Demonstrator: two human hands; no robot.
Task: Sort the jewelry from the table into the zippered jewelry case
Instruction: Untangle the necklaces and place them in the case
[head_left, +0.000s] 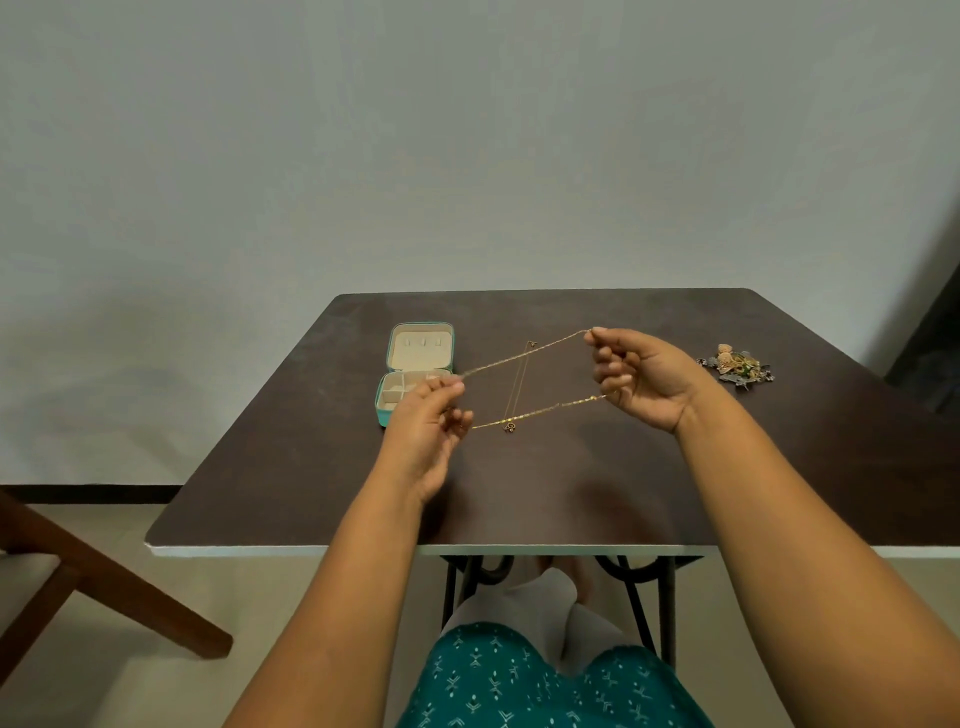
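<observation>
Mid-frame above the worktop (519, 493): gold chain (524, 353) pinched taut by left hand (428, 421) and right hand (639, 376) fingers; overstretching risks snapping or tangling before reaching the case (418, 371).

table (311, 499): open case (415, 371) at far left | jewelry pile (736, 366) at far right | necklace (524, 387) above table, between both hands | chair (78, 577) left of table

There are two hands, the left hand (428, 415) and the right hand (641, 376). There is one gold chain (524, 358), one open case (415, 371), one pile of jewelry (735, 366) and one table (519, 493).
</observation>
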